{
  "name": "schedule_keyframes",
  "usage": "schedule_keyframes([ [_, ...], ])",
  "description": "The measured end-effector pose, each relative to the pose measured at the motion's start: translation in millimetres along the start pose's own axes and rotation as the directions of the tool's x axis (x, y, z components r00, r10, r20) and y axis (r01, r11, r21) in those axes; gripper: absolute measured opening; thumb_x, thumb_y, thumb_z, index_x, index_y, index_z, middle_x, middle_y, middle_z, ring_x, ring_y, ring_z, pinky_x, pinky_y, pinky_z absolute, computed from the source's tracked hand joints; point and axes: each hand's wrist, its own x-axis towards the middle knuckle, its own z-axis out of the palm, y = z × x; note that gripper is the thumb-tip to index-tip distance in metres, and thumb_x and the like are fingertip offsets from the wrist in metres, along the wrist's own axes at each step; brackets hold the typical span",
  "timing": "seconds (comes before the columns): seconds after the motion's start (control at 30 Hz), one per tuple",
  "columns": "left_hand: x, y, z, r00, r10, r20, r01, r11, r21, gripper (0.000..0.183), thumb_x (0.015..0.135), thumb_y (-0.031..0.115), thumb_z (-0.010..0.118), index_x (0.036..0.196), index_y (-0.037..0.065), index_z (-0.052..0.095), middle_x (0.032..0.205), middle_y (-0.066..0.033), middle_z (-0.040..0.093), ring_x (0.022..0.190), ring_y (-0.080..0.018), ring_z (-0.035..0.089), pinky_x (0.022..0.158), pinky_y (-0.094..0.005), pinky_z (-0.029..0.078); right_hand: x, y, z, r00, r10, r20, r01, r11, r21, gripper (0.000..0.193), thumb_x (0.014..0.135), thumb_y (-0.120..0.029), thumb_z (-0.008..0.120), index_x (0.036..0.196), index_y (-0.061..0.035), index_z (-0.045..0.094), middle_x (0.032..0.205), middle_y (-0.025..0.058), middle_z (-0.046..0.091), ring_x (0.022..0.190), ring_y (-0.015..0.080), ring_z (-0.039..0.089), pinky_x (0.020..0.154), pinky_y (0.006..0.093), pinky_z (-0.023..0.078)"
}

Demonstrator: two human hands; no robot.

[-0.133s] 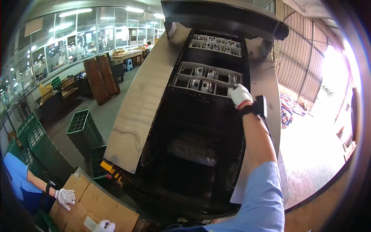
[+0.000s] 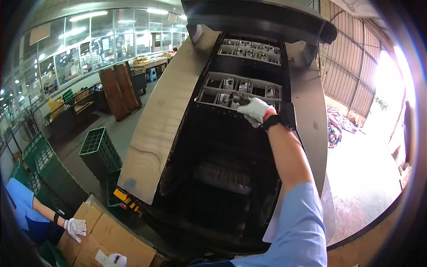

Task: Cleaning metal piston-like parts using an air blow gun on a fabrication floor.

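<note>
My right hand point(image 2: 255, 110), in a white glove with a red cuff, is over the front row of the nearer metal tray point(image 2: 214, 106). Its fingers are closed on a metal piston, mostly hidden by the glove. Silver pistons stand in the tray's compartments, among them one in the back row point(image 2: 228, 83), its neighbour point(image 2: 244, 86) and one at the right end point(image 2: 272, 92). A white-gloved hand point(image 2: 114, 260), cut off by the lower edge, is beside a cardboard box point(image 2: 111, 233). It may be my left hand; its fingers are unclear.
A second piston tray point(image 2: 226, 51) lies farther along the dark conveyor bed point(image 2: 204, 147), under a black hood point(image 2: 258, 20). Metal side plates point(image 2: 151, 133) flank it. A co-worker's gloved hand point(image 2: 75, 228) rests on the cardboard. Green crates point(image 2: 100, 149) stand on the floor at left.
My right hand has moved left and slightly nearer, from the tray's right-end compartment to its front-row pistons. The piston at the right end now stands uncovered. The view has shifted slightly.
</note>
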Motion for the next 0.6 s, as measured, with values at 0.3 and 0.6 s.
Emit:
schedule_keyframes([
  [0.3, 156.8, 97.2, -166.2, 0.928, -0.373, -0.001, 0.260, 0.649, -0.714, 0.041, 0.085, 0.019, 0.072, 0.119, 0.000, 0.062, 0.099, -0.0125, 0.066, 0.088, -0.0220, 0.063, 0.081, -0.0336, 0.051, -6.3, 100.4, -97.9, 0.895, -0.122, -0.429, 0.045, 0.982, -0.185, 0.046, 0.087, -0.040, 0.063, 0.073, 0.0044, 0.069, 0.062, 0.0222, 0.065, 0.052, 0.0291, 0.067, 0.055, 0.0389, 0.054],
  [0.6, 405.9, 305.5, -264.3, 0.802, 0.430, -0.413, -0.551, 0.800, -0.238, 0.061, 0.086, 0.031, 0.071, 0.135, 0.001, 0.050, 0.132, -0.0235, 0.055, 0.126, -0.0384, 0.051, 0.107, -0.0451, 0.042, -130.5, 157.0, -84.2, 0.941, 0.287, 0.179, -0.337, 0.761, 0.555, 0.020, 0.087, -0.022, 0.072, 0.080, -0.0047, 0.065, 0.054, -0.0010, 0.055, 0.038, 0.0072, 0.049, 0.035, 0.0242, 0.038],
])
